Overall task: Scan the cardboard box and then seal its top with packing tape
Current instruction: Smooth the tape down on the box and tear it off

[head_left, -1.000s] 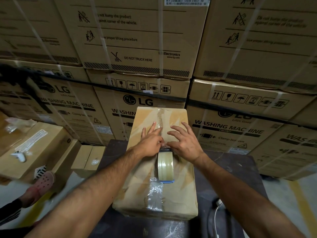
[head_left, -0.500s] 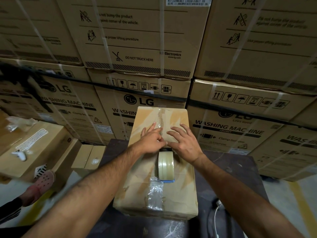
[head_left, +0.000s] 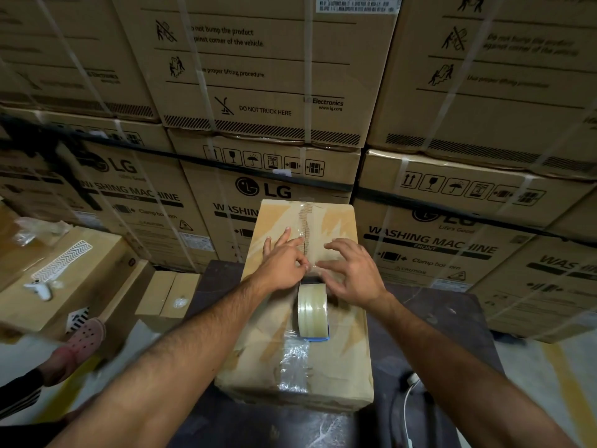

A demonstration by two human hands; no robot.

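A tan cardboard box (head_left: 339,367) lies lengthwise on a dark table (head_left: 445,315), with crinkled clear tape over its near seam. A roll of clear packing tape (head_left: 311,310) stands on edge on the box top, along the centre seam. A strip runs from it towards the far end. My left hand (head_left: 282,263) lies flat on the box left of the seam, thumb at the tape. My right hand (head_left: 353,273) is right of the seam, fingers spread and arched, fingertips down by the strip. Neither hand holds the roll.
Large strapped washing-machine cartons (head_left: 258,92) form a wall just behind the table. Lower boxes (head_left: 80,286) stand to the left, one with a white handheld device (head_left: 40,289) on it. Another person's foot in a pink clog (head_left: 80,344) is at lower left. A white cable (head_left: 408,402) lies on the table.
My right hand has risen from flat on the box to arched fingers and drawn slightly towards me. My left hand and the tape roll have barely moved.
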